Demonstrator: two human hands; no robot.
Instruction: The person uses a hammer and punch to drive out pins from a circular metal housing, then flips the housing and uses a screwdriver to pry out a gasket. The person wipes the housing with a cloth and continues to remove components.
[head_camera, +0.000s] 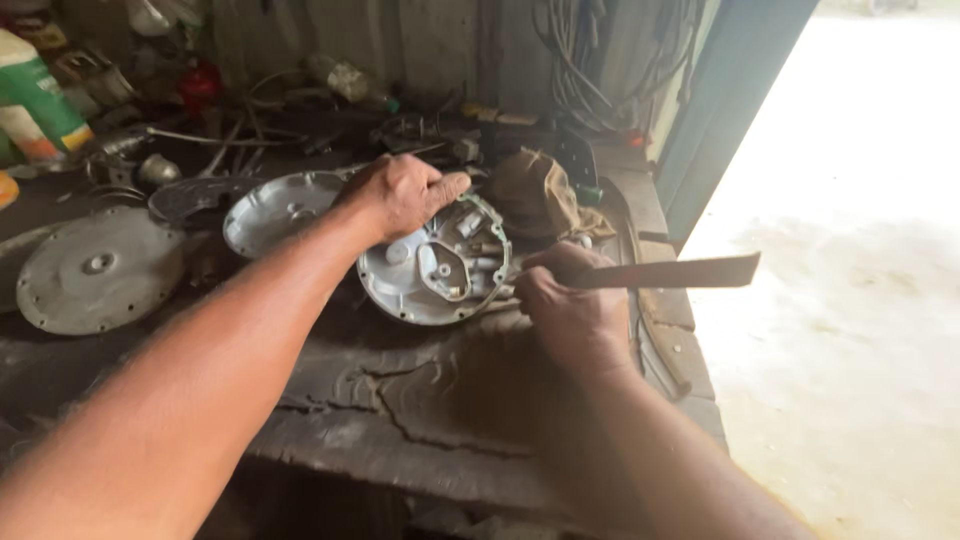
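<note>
Here, left hand (400, 195) pressed flat, fingers open, on round metal cover (432, 268); right hand (570, 300) closed around flat blade (665, 272), atop cracked bench (400, 400).

At frame centre a round engine cover (432, 268) lies on the workbench (400, 420). The left hand (400, 195) rests on its upper edge; the right hand (570, 305), at its right, grips a flat blade (670, 272) pointing right. Two round covers (100, 268) (275, 208) lie left (one far left). A rag (535, 195) sits behind, upper right.
</note>
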